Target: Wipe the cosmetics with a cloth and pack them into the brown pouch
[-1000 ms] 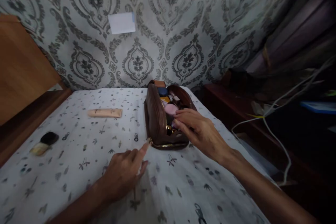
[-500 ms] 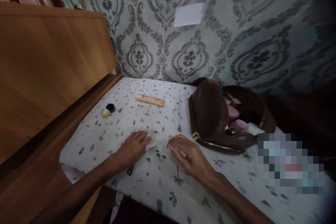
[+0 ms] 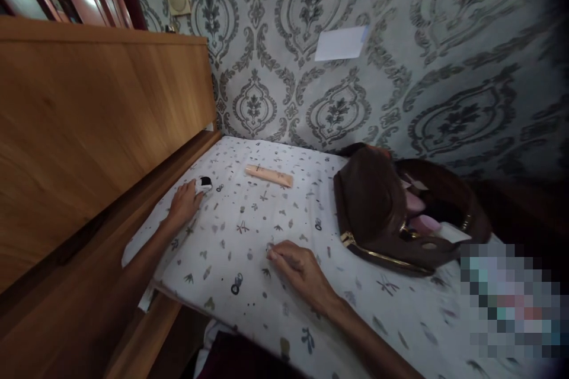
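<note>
Black round cap (image 3: 205, 180) near the left side of the cloth-covered counter (image 3: 222, 237), left hand (image 3: 183, 202) just beside it

Left to right: that hand is at a white tissue-like scrap (image 3: 204, 188) next to the cap, but can't tell if the grip is pinching it or just touching. I'd say a sideways bump from those fingers could knock the cap toward the counter's near left edge. Peach squeeze tube (image 3: 269, 176) lies flat farther back, and a sweeping sleeve could roll it. Right hand (image 3: 296, 266) has its fingers curled, can't tell if they're pinching anything. Brown zip bag (image 3: 368, 189) gapes wide, so an elbow catch might spill the pink items (image 3: 424, 225).
</note>
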